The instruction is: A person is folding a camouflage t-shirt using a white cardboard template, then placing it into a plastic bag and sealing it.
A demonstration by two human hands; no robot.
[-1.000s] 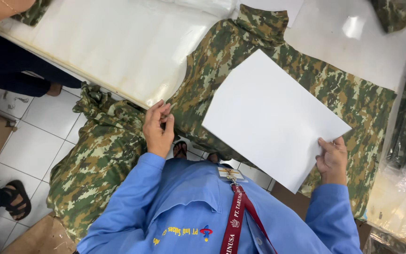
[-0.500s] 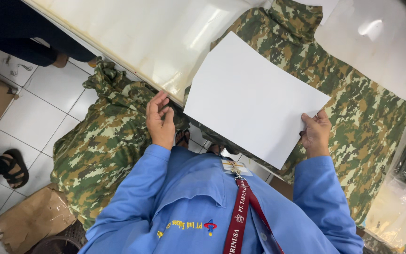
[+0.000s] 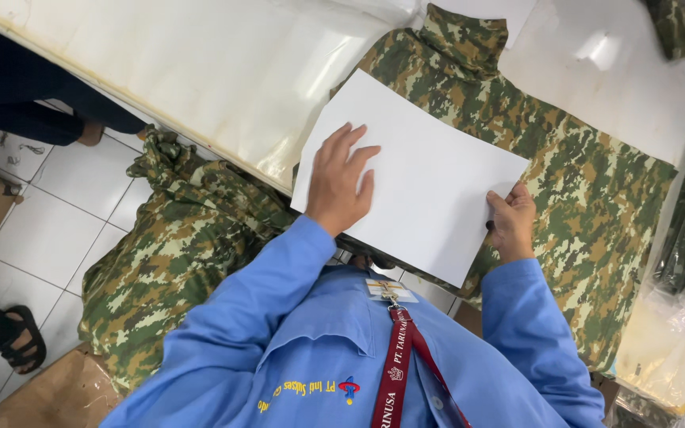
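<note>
Left hand (image 3: 341, 184) rests open and flat on white card (image 3: 414, 174); right hand (image 3: 510, 222) pinches its right edge, over camouflage garment (image 3: 588, 190) on table (image 3: 200, 71).

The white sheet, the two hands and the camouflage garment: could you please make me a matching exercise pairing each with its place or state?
Things:
1. left hand
2. right hand
3. white sheet
4. camouflage garment

Places or states:
A. spread on the table, one part hanging off the edge
B. pressed flat on top of the sheet, fingers spread
C. lying on the garment
D. gripping the sheet's edge

Pairs: 1-B, 2-D, 3-C, 4-A
</note>
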